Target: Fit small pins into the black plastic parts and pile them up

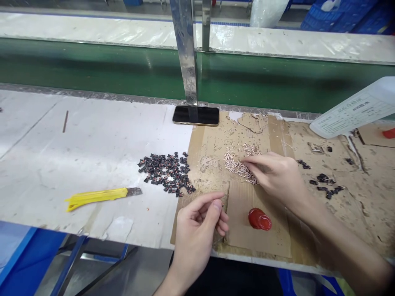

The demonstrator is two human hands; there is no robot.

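Observation:
My right hand (271,172) is pinched at the edge of a spread of tiny pinkish pieces (236,164) on the cardboard; whatever its fingertips hold is too small to make out. My left hand (200,222) hovers by the table's front edge, thumb and index finger close together, the other fingers curled; any small thing between them cannot be seen. A small red cap-like container (259,219) rests on a cardboard piece between my hands. Left of the cardboard lies a heap of small black parts (165,170) with coppery spots.
A yellow utility knife (98,197) with its blade out lies at left. A phone (196,115) sits at the foot of a metal post (185,53). At right are a tilted white bottle (354,109) and scattered black parts (330,191). A green belt (92,70) runs behind.

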